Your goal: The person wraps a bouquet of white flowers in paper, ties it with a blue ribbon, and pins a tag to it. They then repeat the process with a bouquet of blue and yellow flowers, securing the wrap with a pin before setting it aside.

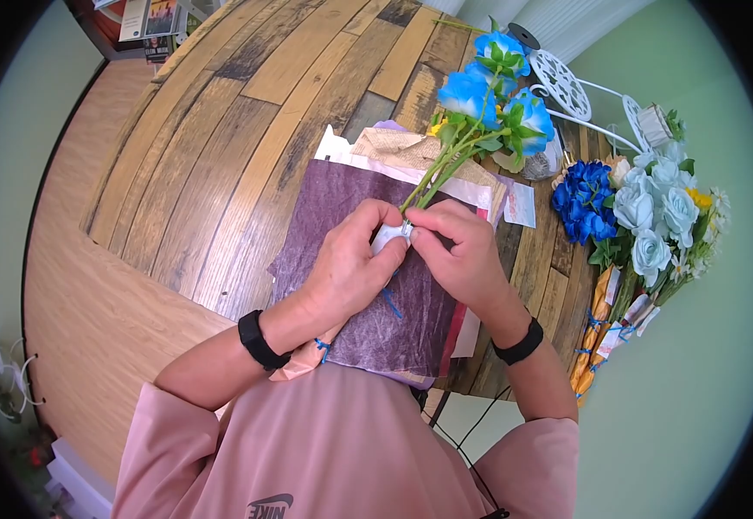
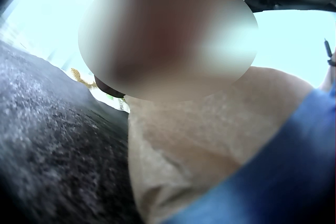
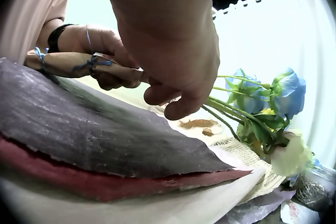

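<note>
My left hand (image 1: pixel 355 246) grips a bouquet of blue-and-white artificial flowers (image 1: pixel 471 95) around its wrapped stems. Brown paper (image 3: pixel 65 64) covers the lower stems, tied with blue string (image 3: pixel 92 64); its end emerges beside my left wrist. Opposite it, my right hand (image 1: pixel 461 251) pinches with thumb and fingertips at the top of the wrap, where a small white piece (image 1: pixel 388 235) shows and the green stems (image 1: pixel 432 183) come out. Both hands are over a stack of wrapping sheets, dark purple (image 1: pixel 333 212) on top. My right fingers partly hide the pinched spot.
Tied bouquets with dark blue (image 1: pixel 582 201) and pale blue flowers (image 1: pixel 650 216) lie at the table's right side. Behind them stands a white metal ornamental stand (image 1: pixel 562 84). A glass jar (image 1: pixel 542 162) is close to the held blooms. Wooden planks (image 1: pixel 212 164) extend left.
</note>
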{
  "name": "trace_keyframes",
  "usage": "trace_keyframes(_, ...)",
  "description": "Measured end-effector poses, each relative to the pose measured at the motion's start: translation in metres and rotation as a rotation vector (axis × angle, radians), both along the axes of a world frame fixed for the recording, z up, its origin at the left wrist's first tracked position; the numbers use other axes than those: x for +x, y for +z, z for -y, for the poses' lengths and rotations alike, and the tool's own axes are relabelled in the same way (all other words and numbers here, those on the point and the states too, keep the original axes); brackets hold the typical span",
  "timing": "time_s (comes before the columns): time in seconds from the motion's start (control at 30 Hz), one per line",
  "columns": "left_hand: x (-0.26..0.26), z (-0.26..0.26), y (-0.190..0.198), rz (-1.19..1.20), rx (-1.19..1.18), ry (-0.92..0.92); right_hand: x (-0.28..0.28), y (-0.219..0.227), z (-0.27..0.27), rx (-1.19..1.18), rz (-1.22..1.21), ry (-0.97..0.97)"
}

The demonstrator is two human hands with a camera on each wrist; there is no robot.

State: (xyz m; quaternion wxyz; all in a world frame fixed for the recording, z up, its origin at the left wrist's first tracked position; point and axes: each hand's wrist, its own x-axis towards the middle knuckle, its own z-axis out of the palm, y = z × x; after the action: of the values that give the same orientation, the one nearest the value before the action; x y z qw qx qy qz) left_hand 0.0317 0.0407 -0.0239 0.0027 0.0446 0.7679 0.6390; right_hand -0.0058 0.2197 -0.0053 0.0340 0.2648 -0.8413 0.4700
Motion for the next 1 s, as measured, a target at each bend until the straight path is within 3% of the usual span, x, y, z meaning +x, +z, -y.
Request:
trace_keyframes(0.87, 0.0, -0.002, -0.005, 0.089, 0.08, -0.034, -0.001, -0.007, -0.008, -0.109, 0.22, 0.048)
trace_keyframes(0.97, -0.005, -0.003, -0.009, 0.078, 0.177, 0.014, 0.003, 0.0, -0.004, -0.243, 0.299, -0.081)
trace_keyframes(1.0, -0.006, -0.002, -0.008, 0.223, 0.374, 0.02, 0.003, -0.001, -0.005, -0.244, 0.289, -0.08)
